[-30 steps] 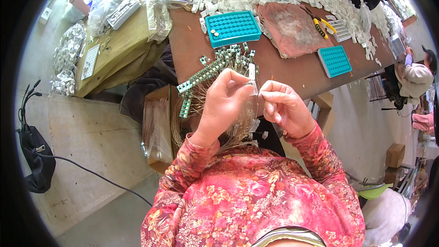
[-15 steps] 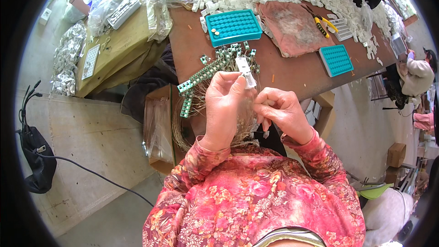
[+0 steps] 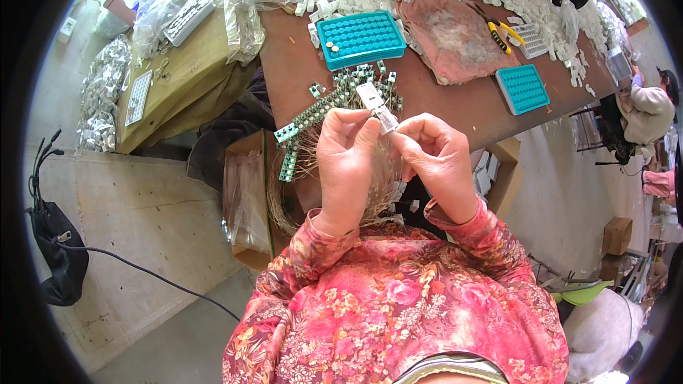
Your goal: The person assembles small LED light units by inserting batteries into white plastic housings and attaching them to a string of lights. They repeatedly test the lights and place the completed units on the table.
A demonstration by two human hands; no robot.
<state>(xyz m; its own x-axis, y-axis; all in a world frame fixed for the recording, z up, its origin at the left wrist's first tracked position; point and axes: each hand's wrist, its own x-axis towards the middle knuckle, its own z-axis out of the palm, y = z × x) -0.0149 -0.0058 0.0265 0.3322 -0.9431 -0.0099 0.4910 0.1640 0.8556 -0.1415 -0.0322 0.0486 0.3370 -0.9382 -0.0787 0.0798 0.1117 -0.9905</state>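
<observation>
Because both hands work one small part, the left hand [image 3: 346, 163] pinches a white plastic piece [image 3: 378, 105] at the frame's centre while the right hand [image 3: 435, 160] closes on its lower end, above the table [image 3: 455, 103] edge where green strips [image 3: 313, 117] lie within reach.

Small white plastic piece [image 3: 376, 104], smooth, slightly glossy. Green circuit strips [image 3: 313, 115] matt, thin metal wires. Teal plastic trays [image 3: 360, 38] matt, dimpled. Bench [image 3: 455, 103] brown, smooth, dull. Pink cloth [image 3: 447, 35] worn, rough. Clear glossy plastic bags [image 3: 242, 7] at bench's far-left corner.
</observation>
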